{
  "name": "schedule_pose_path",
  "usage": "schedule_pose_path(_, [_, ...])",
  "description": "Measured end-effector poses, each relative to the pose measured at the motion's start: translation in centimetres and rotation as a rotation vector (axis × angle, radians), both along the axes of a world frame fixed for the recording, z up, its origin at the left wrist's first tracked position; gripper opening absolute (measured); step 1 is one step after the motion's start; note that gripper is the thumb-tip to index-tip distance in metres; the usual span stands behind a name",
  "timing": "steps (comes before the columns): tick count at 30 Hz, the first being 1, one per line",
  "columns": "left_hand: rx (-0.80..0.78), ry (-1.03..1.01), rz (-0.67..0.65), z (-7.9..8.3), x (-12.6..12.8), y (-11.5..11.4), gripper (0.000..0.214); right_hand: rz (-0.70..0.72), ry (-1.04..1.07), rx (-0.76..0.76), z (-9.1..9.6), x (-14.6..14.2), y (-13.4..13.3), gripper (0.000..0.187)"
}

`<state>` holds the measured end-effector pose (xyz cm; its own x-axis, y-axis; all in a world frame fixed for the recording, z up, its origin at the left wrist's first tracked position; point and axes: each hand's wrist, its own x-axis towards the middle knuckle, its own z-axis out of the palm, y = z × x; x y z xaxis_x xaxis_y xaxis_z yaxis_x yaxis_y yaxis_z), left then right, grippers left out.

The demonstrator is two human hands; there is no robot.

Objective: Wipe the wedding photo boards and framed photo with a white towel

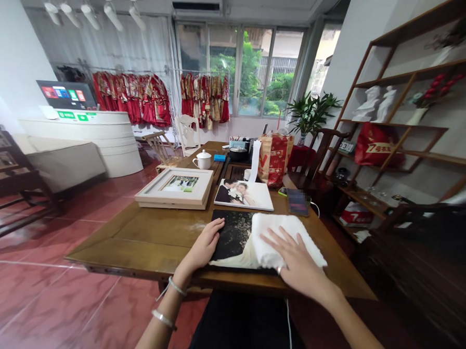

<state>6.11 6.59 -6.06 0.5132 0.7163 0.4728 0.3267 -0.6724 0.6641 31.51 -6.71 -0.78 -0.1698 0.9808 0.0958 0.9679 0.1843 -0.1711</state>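
Left hand: fingers close together over the dark photo's left edge, likely steadying it; you can't see whether the thumb grips beneath.
Right hand: fingers spread, palm down on the white cloth, probably so you press evenly.
Dark photo: flat at the table's near edge, within your reach.
Picture frame: just beyond, perhaps leaving you elbow room.

Got a brown wooden table here, pretty loaded: cream picture frame, couple photo, dark photo panel along the near edge, lidded mug, phone, red-and-tan bag.
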Motion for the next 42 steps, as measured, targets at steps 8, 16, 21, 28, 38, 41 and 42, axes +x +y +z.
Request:
schedule_pose_path(8, [-0.035, 0.01, 0.018, 0.3, 0.1, -0.2, 0.037, 0.2, 0.049, -0.083, 1.0, -1.2, -4.9, 0.098])
schedule_pose_path(16, [-0.027, -0.004, -0.003, 0.3, -0.1, -0.1, 0.036, -0.094, 0.015, -0.077, 1.5, 2.4, 5.4, 0.072])
schedule_pose_path(21, [-0.021, 0.007, -0.002, 0.3, -0.1, -0.1, 0.036, -0.197, -0.012, -0.067, 1.7, 1.4, 8.6, 0.061])
schedule_pose_path(28, [-0.032, -0.001, 0.008, 0.4, 0.1, -0.2, 0.036, 0.07, 0.014, -0.063, 1.2, -3.6, 1.3, 0.088])
schedule_pose_path(38, [-0.037, 0.004, -0.008, 0.3, 0.0, -0.1, 0.036, 0.171, 0.138, -0.161, 2.1, -1.8, -3.9, 0.091])
schedule_pose_path(41, [-0.039, 0.009, -0.002, 0.3, 0.1, -0.1, 0.036, 0.0, 0.122, -0.127, 1.7, 0.8, -0.4, 0.081])
schedule_pose_path(42, [-0.036, 0.009, -0.001, 0.2, 0.1, -0.1, 0.036, -0.056, 0.117, -0.124, 1.6, 1.4, 0.9, 0.077])
